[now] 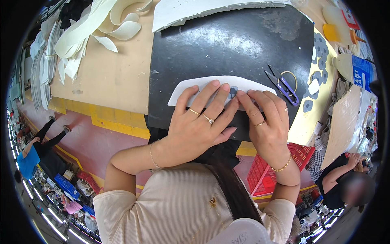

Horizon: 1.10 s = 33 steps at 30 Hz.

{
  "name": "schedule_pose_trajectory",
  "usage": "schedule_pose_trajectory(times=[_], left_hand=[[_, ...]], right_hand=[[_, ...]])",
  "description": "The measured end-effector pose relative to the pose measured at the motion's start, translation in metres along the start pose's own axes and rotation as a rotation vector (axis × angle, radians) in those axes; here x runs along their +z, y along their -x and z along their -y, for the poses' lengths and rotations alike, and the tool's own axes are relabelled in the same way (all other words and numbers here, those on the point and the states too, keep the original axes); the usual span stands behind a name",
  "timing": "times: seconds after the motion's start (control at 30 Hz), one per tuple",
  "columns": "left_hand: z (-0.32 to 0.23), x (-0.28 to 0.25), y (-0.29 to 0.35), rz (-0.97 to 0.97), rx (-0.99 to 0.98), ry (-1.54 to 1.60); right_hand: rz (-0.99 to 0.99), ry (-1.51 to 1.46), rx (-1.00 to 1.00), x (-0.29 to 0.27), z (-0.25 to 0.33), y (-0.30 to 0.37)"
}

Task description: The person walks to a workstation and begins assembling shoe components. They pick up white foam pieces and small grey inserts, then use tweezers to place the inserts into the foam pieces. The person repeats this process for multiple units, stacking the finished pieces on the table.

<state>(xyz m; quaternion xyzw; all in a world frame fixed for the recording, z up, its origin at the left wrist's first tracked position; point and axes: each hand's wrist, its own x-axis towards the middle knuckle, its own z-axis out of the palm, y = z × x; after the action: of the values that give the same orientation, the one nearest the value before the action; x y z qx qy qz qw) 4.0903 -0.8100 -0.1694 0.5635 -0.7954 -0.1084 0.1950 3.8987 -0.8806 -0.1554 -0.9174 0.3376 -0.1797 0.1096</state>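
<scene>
A white curved strip of sheet material (178,96) lies on a black mat in front of me. My left hand (205,116) rests over the strip with its fingers stretched out and their tips pressing on it. Between the hands, a small dark grey patch (233,92) sits on the strip, partly covered by fingertips. My right hand (269,122) lies over the strip's right part, fingers extended, its index fingertip at the patch's edge. The thumb of the right hand is hidden. Thread snips with purple handles (287,91) lie to the right of the strip.
The black mat (195,53) covers the tabletop's middle. A white stack (174,16) lies along its far edge, with cream strips (89,32) at far left. Right stands a yellow sheet (302,126) bearing several grey patches. A red basket (264,175) is below; other people are around.
</scene>
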Motion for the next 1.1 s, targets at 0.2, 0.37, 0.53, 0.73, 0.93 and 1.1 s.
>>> schedule_pose_trajectory(times=[0.2,0.37,0.53,0.73,0.93,1.1], left_hand=[[0.006,-0.005,0.003,0.05,0.028,0.026],[0.004,-0.004,0.007,0.079,0.025,0.03],[0.001,-0.007,0.008,0.081,0.017,-0.004],[0.007,-0.013,0.0,0.076,0.034,0.059],[0.007,-0.02,-0.004,0.113,0.069,0.051],[0.008,-0.02,0.007,0.134,0.051,0.045]], right_hand=[[0.098,0.098,-0.111,-0.01,-0.002,-0.008],[0.153,0.261,-0.052,-0.009,0.019,-0.002],[0.224,-0.068,0.077,-0.023,0.004,-0.009],[0.16,-0.122,0.129,-0.019,0.004,-0.006],[0.175,0.36,-0.02,-0.008,0.03,-0.005],[0.188,0.208,0.036,-0.015,0.03,0.001]])
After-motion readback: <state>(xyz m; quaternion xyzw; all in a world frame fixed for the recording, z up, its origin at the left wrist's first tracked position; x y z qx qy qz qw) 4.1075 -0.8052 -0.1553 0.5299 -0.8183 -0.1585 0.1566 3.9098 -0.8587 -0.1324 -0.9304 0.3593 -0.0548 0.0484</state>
